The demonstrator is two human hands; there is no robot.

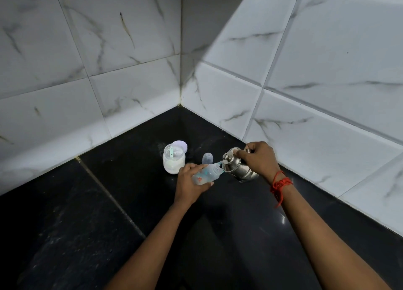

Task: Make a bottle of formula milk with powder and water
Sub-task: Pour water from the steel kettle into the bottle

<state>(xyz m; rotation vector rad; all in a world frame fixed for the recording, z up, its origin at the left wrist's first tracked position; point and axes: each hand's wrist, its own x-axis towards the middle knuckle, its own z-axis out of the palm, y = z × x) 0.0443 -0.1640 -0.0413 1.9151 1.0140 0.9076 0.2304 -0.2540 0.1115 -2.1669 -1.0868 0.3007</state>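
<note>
On black counter (pixel 87 213), left hand (pixel 189 185) gripping tilted bottle (pixel 206 174), right hand (pixel 259 158) gripping steel jug (pixel 234 165) — powder jar (pixel 173 161), cap (pixel 207 158) behind.

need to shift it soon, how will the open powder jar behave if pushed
The powder jar probably slides rather than tips: squat, with powder low inside. Open-topped, with a scoop resting inside, so a jolt could spill some. Clear walls: possibly glass, so breakable.

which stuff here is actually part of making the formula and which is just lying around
Job: clear plastic baby bottle, held by left hand; lidded steel jug, held by right hand; glass jar of white powder with scoop; pale round lid; clear dome cap.
Not part: red wrist thread; black stone counter; white marbled wall tiles.
</note>
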